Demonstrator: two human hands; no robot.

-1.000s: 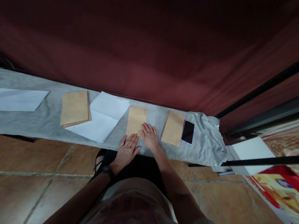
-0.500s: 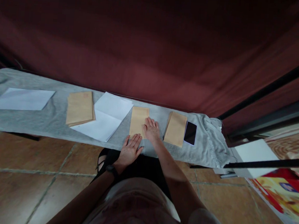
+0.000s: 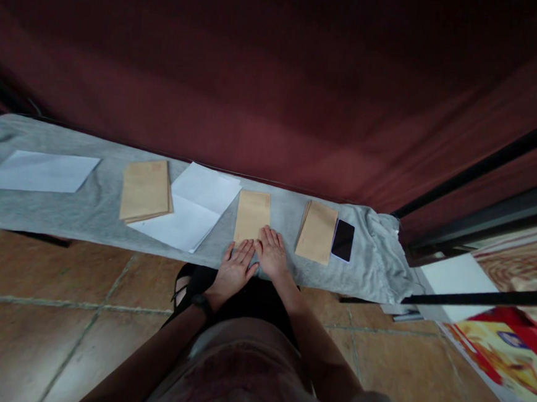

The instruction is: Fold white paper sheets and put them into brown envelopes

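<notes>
A brown paper envelope [image 3: 253, 212] lies flat on the grey cloth in front of me. My left hand [image 3: 235, 269] rests palm down at its near edge, fingers stretched out. Beside it, my right hand [image 3: 271, 254] lies flat with extended fingers over the envelope's near right corner. The two hands almost meet, and they cover the near edge. To the right sits a small stack of brown envelopes [image 3: 317, 233]. Left of the envelope are folded white paper sheets [image 3: 193, 210], partly under another stack of brown envelopes [image 3: 145, 192].
A phone [image 3: 343, 240] lies right of the right stack. More white paper [image 3: 38, 172] is at the far left of the cloth-covered bench [image 3: 95, 218]. A dark red curtain [image 3: 238, 118] rises behind. Black bars and a red-yellow box [image 3: 511, 359] stand at the right.
My right hand has slid toward me along the envelope's right edge, down to the near corner. My left hand stays almost in place. The view has shifted slightly.
</notes>
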